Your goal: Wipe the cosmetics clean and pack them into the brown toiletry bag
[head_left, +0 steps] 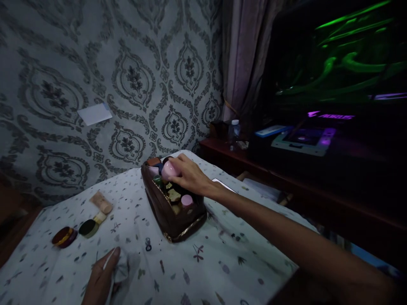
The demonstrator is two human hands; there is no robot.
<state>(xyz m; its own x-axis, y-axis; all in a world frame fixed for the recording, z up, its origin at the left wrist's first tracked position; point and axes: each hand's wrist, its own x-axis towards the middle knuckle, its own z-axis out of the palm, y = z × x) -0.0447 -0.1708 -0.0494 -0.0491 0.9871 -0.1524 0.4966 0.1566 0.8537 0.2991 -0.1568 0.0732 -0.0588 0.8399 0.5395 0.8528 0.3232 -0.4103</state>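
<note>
A brown zippered cosmetic bag [155, 212] lies unzipped on the patterned sheet, filled with several small containers. My right hand [192, 178] reaches over its far end, with thumb and fingers closed on a shiny pink jar [171, 169] at the bag's opening. Nearer the front of the bag sits a pink cap [187, 201], next to gold-coloured items [173, 195]. At the lower left, my left hand [101, 275] is closed on a crumpled white cloth [121, 269]; whether it is cloth or tissue is hard to tell.
Left of the bag lie a beige tube [101, 202], a dark green-lidded jar [88, 228] and a dark red jar with a gold band [64, 237]. A dark wooden desk [222, 151] at the right bears a bottle [234, 129] and a glowing computer case [330, 93].
</note>
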